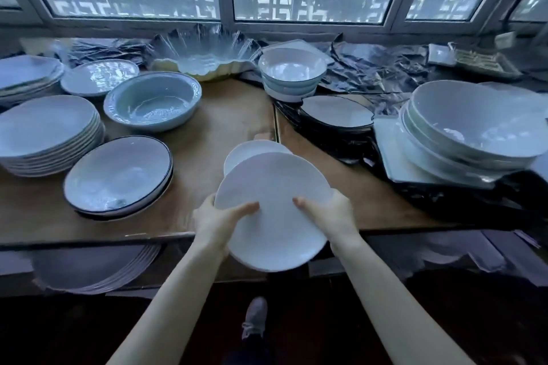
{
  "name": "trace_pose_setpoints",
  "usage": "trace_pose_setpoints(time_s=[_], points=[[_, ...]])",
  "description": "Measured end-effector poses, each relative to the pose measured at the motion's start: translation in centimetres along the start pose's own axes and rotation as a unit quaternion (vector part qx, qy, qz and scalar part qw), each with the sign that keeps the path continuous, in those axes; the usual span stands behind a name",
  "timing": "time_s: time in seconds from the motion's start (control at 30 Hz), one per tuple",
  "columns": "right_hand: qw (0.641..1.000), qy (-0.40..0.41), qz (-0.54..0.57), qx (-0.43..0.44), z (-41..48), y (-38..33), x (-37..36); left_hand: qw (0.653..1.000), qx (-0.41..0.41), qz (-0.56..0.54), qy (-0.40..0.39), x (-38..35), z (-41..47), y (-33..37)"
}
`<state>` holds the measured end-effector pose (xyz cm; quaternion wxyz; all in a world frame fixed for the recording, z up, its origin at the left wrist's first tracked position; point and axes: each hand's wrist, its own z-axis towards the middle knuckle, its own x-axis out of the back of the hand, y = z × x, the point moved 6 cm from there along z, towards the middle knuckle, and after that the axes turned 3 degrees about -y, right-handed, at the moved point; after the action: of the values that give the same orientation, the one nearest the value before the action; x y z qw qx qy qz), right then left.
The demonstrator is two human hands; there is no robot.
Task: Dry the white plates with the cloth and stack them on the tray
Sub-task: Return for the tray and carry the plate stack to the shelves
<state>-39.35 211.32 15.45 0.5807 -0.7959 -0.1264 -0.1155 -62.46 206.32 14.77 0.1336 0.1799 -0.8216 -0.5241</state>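
Observation:
I hold a round white plate over the front edge of the wooden table, tilted toward me. My left hand grips its left rim with the thumb lying across the plate's face. My right hand grips the right rim the same way. A second white plate shows just behind the held one, partly hidden by it; I cannot tell whether it lies on the table. No cloth or tray is in sight.
Left: a stack of white plates, a dark-rimmed plate stack, a pale deep bowl. Back: a scalloped glass dish, stacked bowls. Right: dark-rimmed dishes, large bowls. More plates lie on a lower shelf.

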Motion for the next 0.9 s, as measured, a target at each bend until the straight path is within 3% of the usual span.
trace_pose_setpoints(time_s=[0.37, 0.9], points=[[0.997, 0.020, -0.039, -0.065, 15.4, -1.0, -5.6, 0.997, 0.058, 0.035, 0.023, -1.6, 15.4, 2.1], [0.991, 0.020, -0.050, -0.120, 20.3, -0.1, -7.4, 0.993, 0.114, 0.018, 0.011, -2.8, 20.6, 0.6]])
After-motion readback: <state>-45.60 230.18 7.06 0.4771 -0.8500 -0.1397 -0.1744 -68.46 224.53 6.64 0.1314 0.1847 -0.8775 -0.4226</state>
